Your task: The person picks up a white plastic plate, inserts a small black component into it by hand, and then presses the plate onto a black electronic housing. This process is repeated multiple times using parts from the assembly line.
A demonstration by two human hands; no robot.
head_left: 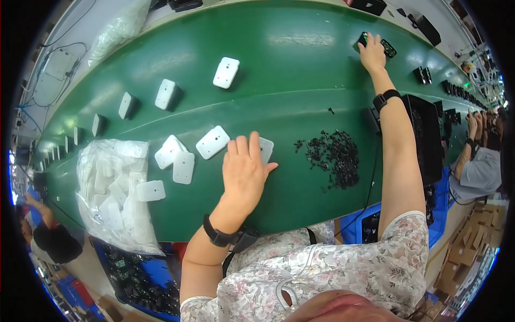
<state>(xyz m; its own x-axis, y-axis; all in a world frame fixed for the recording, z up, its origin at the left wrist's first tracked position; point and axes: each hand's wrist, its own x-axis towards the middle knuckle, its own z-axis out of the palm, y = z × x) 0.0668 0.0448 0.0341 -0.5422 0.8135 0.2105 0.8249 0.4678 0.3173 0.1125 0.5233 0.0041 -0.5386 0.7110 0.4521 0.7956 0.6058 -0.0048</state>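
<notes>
My left hand lies nearly flat, fingers stretched out and thumb apart, partly over a white plastic cover on the green table. Whether it presses on the cover is hard to see. At the far right, my right hand reaches out and grips a black plastic housing, with its fingertips over the top. A second black housing with a bit of green inside sits right beside those fingers. Loose white covers are spread to the left of my left hand. Between my arms is a pile of small black parts.
A clear bag of white covers lies at the left. White-faced units stand in a curved row on the green table. Beside my right forearm is a black bin; blue crates sit below the edge. Co-workers sit at both sides.
</notes>
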